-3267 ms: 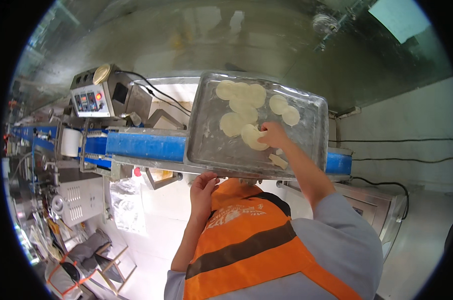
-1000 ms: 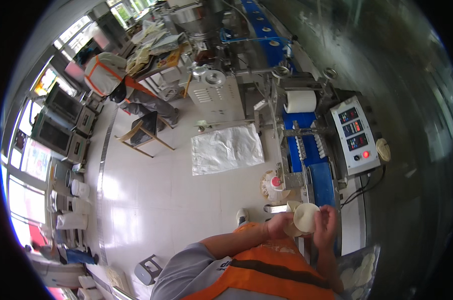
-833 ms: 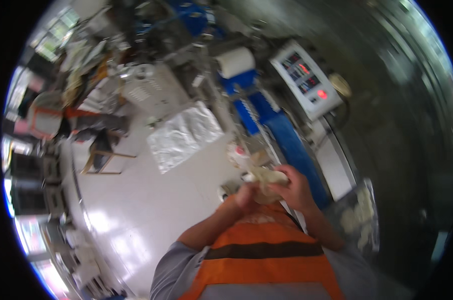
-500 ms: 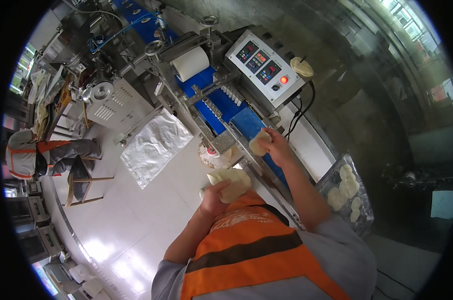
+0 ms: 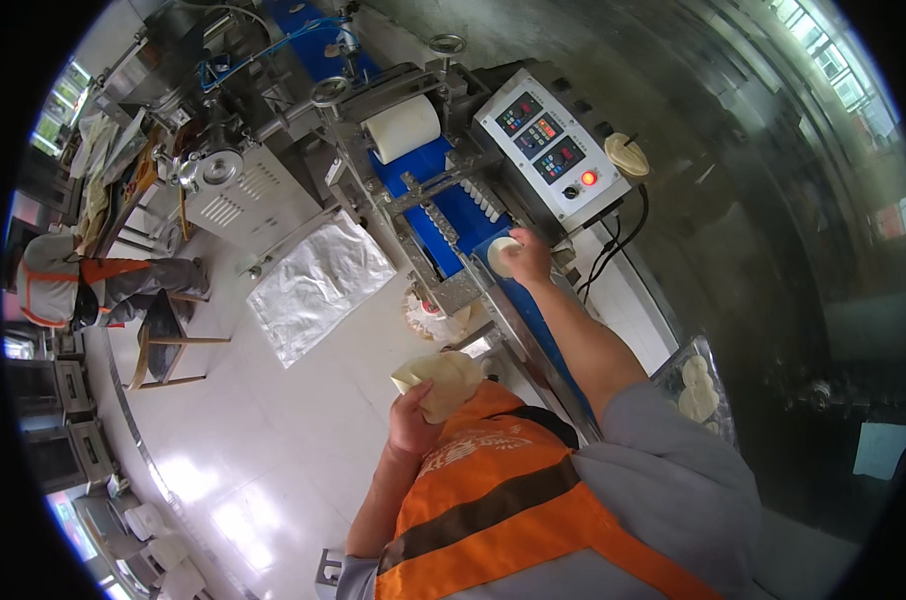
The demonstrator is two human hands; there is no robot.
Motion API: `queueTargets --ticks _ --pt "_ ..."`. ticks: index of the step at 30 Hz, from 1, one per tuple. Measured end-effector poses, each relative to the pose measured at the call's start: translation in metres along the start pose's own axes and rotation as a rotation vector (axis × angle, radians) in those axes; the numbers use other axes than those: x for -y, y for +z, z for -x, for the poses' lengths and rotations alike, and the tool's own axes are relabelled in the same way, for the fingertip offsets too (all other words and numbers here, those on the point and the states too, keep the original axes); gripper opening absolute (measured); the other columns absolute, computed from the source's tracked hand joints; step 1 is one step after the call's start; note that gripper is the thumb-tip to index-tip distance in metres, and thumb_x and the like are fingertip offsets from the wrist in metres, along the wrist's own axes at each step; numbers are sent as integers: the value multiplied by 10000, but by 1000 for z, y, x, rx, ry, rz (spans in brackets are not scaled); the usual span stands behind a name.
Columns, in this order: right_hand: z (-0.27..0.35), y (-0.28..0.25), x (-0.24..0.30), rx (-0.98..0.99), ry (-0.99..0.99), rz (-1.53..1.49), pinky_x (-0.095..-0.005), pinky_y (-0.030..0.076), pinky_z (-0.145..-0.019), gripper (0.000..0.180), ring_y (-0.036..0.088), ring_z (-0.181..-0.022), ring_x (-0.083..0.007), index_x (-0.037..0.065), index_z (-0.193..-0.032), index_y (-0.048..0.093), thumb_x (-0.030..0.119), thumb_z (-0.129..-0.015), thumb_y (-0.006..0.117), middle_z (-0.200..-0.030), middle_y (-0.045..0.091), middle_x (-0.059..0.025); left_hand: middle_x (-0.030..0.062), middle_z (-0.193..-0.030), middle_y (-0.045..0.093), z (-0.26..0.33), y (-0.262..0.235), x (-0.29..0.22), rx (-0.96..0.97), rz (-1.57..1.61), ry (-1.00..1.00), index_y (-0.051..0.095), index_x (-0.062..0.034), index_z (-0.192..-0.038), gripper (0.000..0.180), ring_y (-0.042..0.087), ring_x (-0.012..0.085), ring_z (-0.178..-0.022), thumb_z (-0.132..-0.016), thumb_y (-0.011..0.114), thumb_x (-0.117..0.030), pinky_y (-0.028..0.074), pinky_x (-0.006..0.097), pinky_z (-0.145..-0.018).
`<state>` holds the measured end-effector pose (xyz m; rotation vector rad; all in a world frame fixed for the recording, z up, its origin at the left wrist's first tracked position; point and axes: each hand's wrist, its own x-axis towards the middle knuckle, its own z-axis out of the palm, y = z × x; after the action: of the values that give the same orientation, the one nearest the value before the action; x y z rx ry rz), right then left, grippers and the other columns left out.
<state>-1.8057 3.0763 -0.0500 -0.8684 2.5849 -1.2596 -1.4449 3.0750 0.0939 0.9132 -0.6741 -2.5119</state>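
My left hand (image 5: 413, 418) is closed round a stack of thin pale dough wrappers (image 5: 443, 382), held in front of my orange apron. Farther forward, my right hand (image 5: 529, 258) pinches a single round dough wrapper (image 5: 503, 257) by its edge. That wrapper is over the blue conveyor belt (image 5: 447, 232) at the machine's near end; whether it touches the belt I cannot tell. Across the belt behind it lies a white roller (image 5: 403, 130).
A control box (image 5: 553, 148) with lit displays and a glowing red button stands beyond the belt. At right, a clear tray (image 5: 718, 375) holds several wrappers. A silver sheet (image 5: 321, 288) lies left of the machine. A person (image 5: 73, 280) sits at far left near a chair (image 5: 163, 342).
My right hand has moved forward along the belt with the single wrapper. My left hand still holds the stack, now tilted somewhat differently. The whole view has shifted slightly.
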Motion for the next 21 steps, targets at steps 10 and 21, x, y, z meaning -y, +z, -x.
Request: queueTargets --ticks 10,21 --pt "107 -116 179 559 -218 -363 -350 536 -706 297 670 -781 -215 49 -1001 696 246 -816 818 -886 684 -92 141 -1462 474 -11 39 -11 305 287 -219 374 -67 -1488 678 493 320 -1331 -1034 376 -571 403 489 -1111" --pt "168 -130 214 387 -640 -170 -372 511 -778 174 626 -899 -291 28 -961 664 102 -828 748 -1002 622 -116 97 -1485 438 -31 41 1 345 273 -177 326 -119 -1533 786 438 264 -1371 -993 293 -689 365 440 -1133"
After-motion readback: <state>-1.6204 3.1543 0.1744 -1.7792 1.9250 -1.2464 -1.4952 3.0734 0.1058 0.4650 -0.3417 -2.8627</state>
